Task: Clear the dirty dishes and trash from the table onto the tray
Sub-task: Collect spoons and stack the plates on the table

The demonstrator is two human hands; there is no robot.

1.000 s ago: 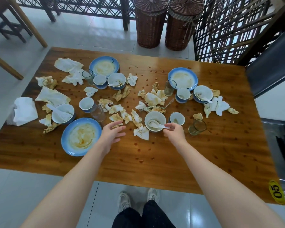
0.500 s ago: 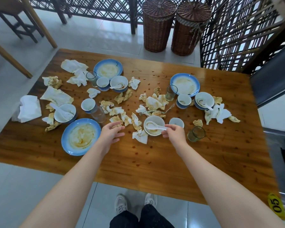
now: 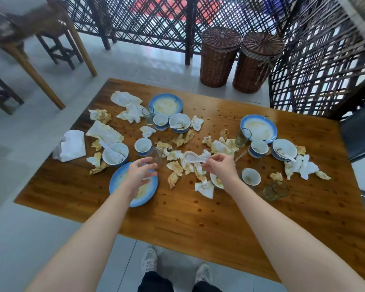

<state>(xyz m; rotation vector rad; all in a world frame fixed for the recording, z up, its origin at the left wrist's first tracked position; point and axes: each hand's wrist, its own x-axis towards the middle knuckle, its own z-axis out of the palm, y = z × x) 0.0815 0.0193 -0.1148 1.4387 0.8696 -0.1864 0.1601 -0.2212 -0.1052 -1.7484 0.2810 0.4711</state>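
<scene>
Our right hand (image 3: 220,168) pinches the handle of a white ceramic spoon (image 3: 195,159) between thumb and curled fingers. The spoon's scoop points left, and it hangs above the crumpled, sauce-stained napkins (image 3: 175,173) in the middle of the worktop (image 3: 219,228). Under the same wrist sits a white bowl (image 3: 216,182) with yellowish residue, mostly hidden by the hand.

Our left hand (image 3: 138,175) holds nothing. Its fingers are spread and relaxed over a blue-rimmed plate (image 3: 117,182) smeared with sauce, and the fingertips reach toward a clear glass (image 3: 157,155) just beyond them.

To the right of the held spoon stand a small cup (image 3: 250,176) and a greenish tumbler (image 3: 276,189), near each other. Left of the plate, another bowl (image 3: 115,153) carries its own spoon, with a cup (image 3: 143,146) beside it and a white bag (image 3: 70,145) at the worktop's edge.

Farther back, two more dirty place settings lie well apart, one around a far-left plate (image 3: 165,104) and one around a far-right plate (image 3: 258,128). Each has a bowl, a cup and a glass close by. Stained paper is scattered between them.
</scene>
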